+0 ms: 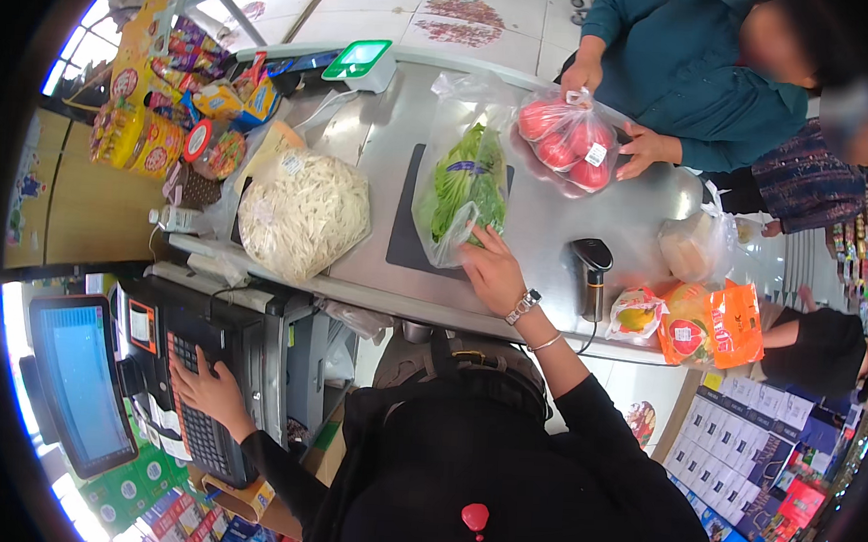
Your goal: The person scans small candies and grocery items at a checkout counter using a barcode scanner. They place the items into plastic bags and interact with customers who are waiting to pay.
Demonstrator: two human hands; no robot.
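On the left, my left hand (207, 392) rests with spread fingers on the keyboard (205, 428) of a cash register. My right hand (493, 270), wearing a wristwatch, touches the lower end of a clear plastic bag of leafy greens (467, 178); whether its fingers grip the film I cannot tell. That bag lies over a dark plate in the metal counter (376, 268). Left of it sits a big bag of pale shredded food (306, 214). A handheld barcode scanner (593, 278) stands to the right of my right hand.
Across the counter a person in a teal top holds a bag of red round produce (567, 142). Bagged goods and an orange package (737, 324) lie at the right. A payment device (359, 63), a candy jar (214, 149) and snacks crowd the far left. A monitor (84, 379) stands left of the keyboard.
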